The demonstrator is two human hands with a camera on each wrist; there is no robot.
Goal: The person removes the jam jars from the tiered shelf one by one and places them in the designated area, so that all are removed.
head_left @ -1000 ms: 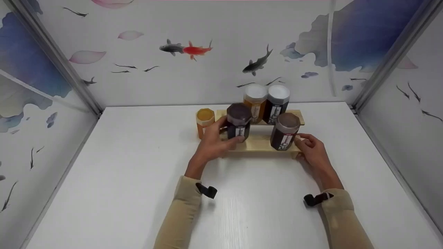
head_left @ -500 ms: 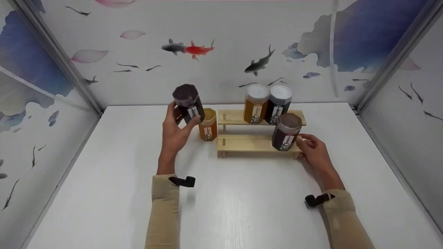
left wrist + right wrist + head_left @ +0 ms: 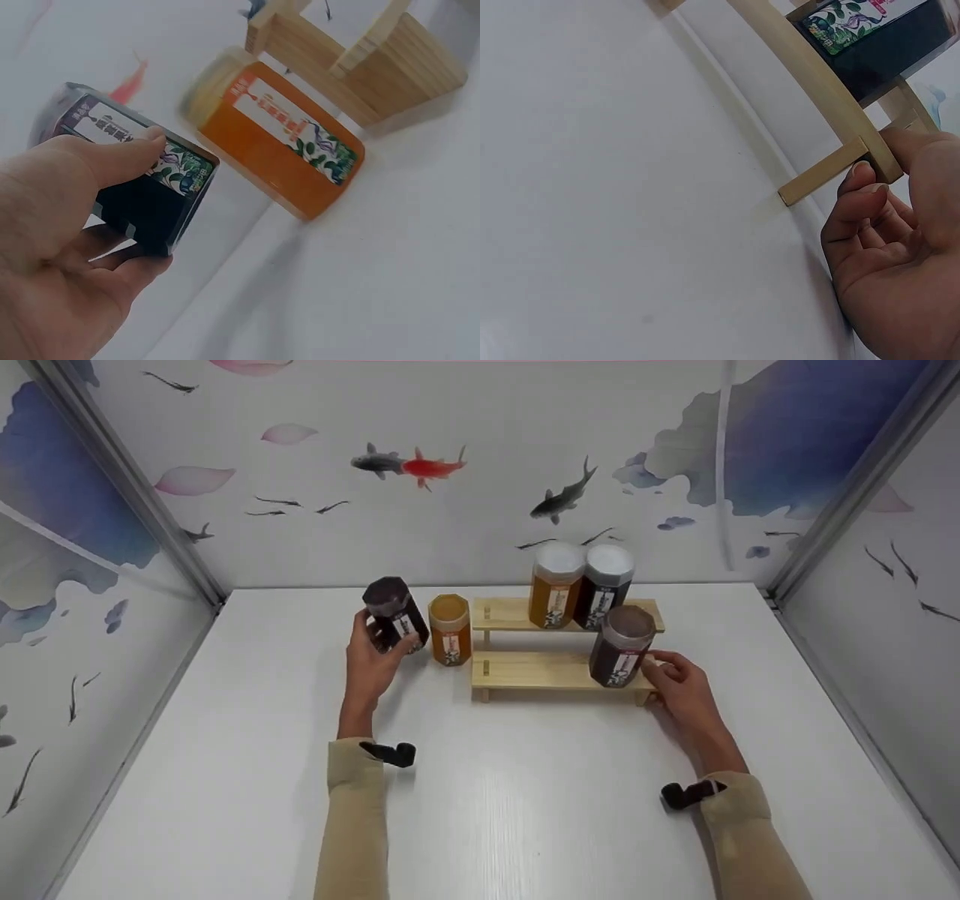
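Note:
My left hand (image 3: 369, 664) grips a dark octagonal jar (image 3: 142, 199), thumb across its label and fingers round the far side. The jar leans slightly in the head view, left of an amber jar (image 3: 450, 641) that stands on the table; I cannot tell whether its base touches the tabletop. With my right hand (image 3: 684, 690) I pinch the right end of the lower board of a two-tier wooden rack (image 3: 532, 670). Just inside that end stands a dark brown jar (image 3: 621, 649). On the upper board, a white-lidded amber jar (image 3: 555, 589) and a white-lidded black jar (image 3: 604, 589) stand side by side.
The white table (image 3: 480, 810) is bounded by a back wall (image 3: 300, 540) printed with fish and petals. Side walls rise at left and right, with metal posts (image 3: 142, 502) in the corners.
My left hand has carried the dark jar from above the rack's lower board, leftward past the amber jar, then lowered it towards the table. The right hand has stayed on the rack.

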